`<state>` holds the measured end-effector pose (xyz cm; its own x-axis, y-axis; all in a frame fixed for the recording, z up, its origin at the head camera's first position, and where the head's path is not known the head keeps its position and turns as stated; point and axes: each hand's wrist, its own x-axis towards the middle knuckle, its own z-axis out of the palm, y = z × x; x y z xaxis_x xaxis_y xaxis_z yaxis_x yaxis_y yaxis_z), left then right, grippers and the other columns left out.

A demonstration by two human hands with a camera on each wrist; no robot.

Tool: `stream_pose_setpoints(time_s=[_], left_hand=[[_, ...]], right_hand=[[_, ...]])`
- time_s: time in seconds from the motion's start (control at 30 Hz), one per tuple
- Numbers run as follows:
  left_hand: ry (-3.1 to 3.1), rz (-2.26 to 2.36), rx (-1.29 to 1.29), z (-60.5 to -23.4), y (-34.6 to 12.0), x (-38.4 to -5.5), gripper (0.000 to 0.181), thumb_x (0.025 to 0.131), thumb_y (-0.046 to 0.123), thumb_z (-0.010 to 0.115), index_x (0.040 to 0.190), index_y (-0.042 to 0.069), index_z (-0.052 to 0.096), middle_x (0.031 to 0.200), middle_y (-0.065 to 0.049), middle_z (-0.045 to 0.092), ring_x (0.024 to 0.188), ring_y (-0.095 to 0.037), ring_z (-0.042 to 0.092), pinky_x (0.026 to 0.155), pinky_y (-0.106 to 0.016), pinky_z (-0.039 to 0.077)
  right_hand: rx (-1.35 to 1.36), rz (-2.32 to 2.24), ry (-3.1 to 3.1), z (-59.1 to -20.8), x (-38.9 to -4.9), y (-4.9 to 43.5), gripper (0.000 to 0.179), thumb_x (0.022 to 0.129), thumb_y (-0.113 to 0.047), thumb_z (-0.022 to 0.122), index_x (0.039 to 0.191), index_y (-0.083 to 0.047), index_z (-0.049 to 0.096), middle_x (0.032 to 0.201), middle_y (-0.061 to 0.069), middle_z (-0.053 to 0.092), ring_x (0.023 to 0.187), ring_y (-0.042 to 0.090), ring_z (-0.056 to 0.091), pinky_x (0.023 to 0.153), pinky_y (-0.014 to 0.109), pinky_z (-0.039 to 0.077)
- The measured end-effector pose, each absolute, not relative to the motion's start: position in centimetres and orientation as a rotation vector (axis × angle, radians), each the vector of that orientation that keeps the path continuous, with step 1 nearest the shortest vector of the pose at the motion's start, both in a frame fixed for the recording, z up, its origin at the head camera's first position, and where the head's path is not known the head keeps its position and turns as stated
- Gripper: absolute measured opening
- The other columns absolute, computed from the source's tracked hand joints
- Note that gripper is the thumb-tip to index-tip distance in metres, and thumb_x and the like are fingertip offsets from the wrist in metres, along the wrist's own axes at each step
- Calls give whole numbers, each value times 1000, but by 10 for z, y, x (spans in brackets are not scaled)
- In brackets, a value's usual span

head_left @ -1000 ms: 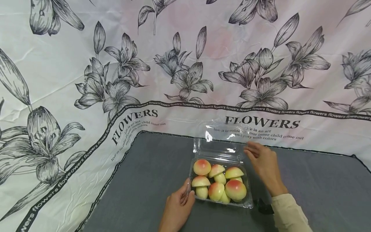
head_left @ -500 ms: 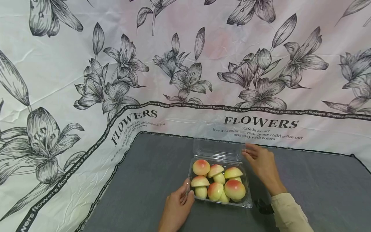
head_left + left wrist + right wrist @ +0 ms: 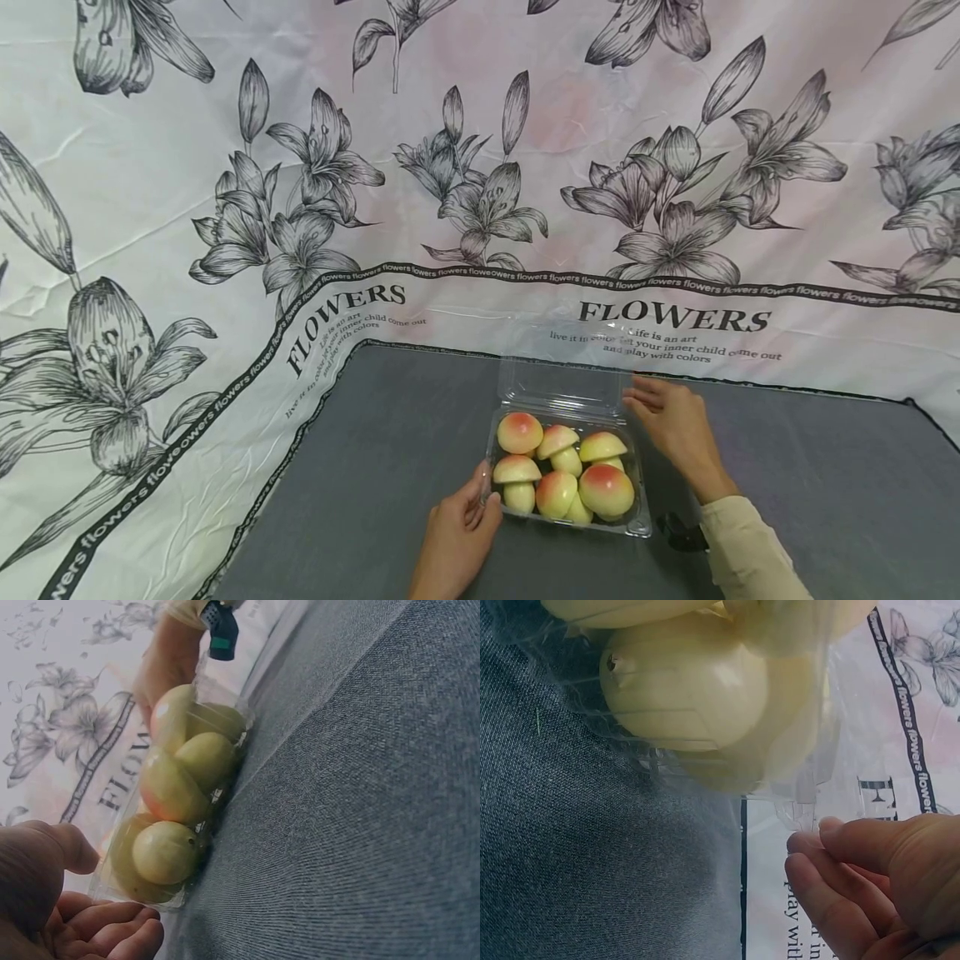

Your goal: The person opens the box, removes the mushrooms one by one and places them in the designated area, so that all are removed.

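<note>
Visibly, the clear box (image 3: 638,528) at lower centre is pinched on its left by the narrow left grip (image 3: 460,531), its upright lid (image 3: 561,387) at the right edge by the nearer, nearly closed right grip (image 3: 681,423).

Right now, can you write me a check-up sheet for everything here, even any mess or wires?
Surface: grey fabric-textured tabletop
Job's things: six visible yellow-and-red mushroom-shaped pieces in a clear plastic box, clear plastic lid raised
Clutter: black item beside the beige sleeve; cannot tell what
Hands: left hand grips the box's left side; right hand pinches the lid's right edge
Cables: nothing seen
Surroundings: white flower-printed cloth
</note>
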<state>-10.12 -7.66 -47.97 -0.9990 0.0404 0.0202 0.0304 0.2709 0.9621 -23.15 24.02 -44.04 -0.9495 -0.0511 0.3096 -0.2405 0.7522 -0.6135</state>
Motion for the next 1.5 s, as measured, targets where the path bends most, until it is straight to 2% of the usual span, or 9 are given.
stream_pose_setpoints(time_s=[0.17,0.23,0.4,0.5,0.7,0.83,0.97,1.27,1.5], left_hand=[[2507,1888,76,-479,-77,-101,56,106,29,66,150,-4,54,146,-26,59,130,-39,62,98,-33,60],[2505,1892,78,-479,-77,-101,56,106,29,66,150,-4,54,146,-26,60,130,-38,62,98,-34,61],[2483,1905,76,-480,-78,-102,57,106,29,66,151,-3,54,146,-25,59,131,-38,62,98,-33,61],[2486,1888,68,-480,-78,-102,57,106,31,66,151,-3,54,146,-25,59,130,-38,63,97,-34,61],[2517,1841,67,-482,-77,-103,59,107,35,65,152,-2,53,147,-25,60,128,-37,65,95,-37,63],[2481,1869,77,-482,-78,-103,60,108,34,64,153,-4,51,150,-27,55,132,-39,61,97,-35,62],[2460,1876,64,-481,-78,-103,61,108,34,63,153,-4,50,151,-27,54,134,-40,59,98,-33,61],[2420,1892,53,-483,-79,-103,60,107,31,65,154,-4,50,150,-27,55,135,-40,58,99,-30,60],[2449,1888,60,-482,-79,-103,60,107,32,66,152,-4,51,149,-27,56,132,-41,61,97,-31,61]], right_hand=[[211,1010,-2707,-441,-232,241,42,101,-14,74,137,8,66,115,18,77,102,36,77,60,24,58],[204,1007,-2719,-440,-232,241,42,101,-15,74,136,7,67,115,17,77,103,36,77,64,28,61],[203,985,-2734,-440,-233,241,42,101,-18,74,134,7,69,116,18,77,104,38,76,83,53,63],[202,983,-2748,-441,-233,242,43,101,-19,74,134,7,69,115,19,77,105,39,75,88,58,61],[198,982,-2787,-445,-234,244,43,102,-21,72,133,9,68,114,20,77,98,36,78,84,56,62],[199,1024,-2817,-447,-235,244,45,105,-23,69,136,10,66,114,21,77,87,28,80,73,47,64],[191,1054,-2827,-448,-236,244,46,105,-23,68,138,9,65,114,20,77,84,24,80,69,40,64],[156,1073,-2868,-452,-234,246,44,105,-26,68,134,6,69,100,14,81,86,25,79,74,46,64],[170,1101,-2874,-451,-236,246,43,104,-26,69,132,7,70,102,16,81,87,27,79,76,49,65]])
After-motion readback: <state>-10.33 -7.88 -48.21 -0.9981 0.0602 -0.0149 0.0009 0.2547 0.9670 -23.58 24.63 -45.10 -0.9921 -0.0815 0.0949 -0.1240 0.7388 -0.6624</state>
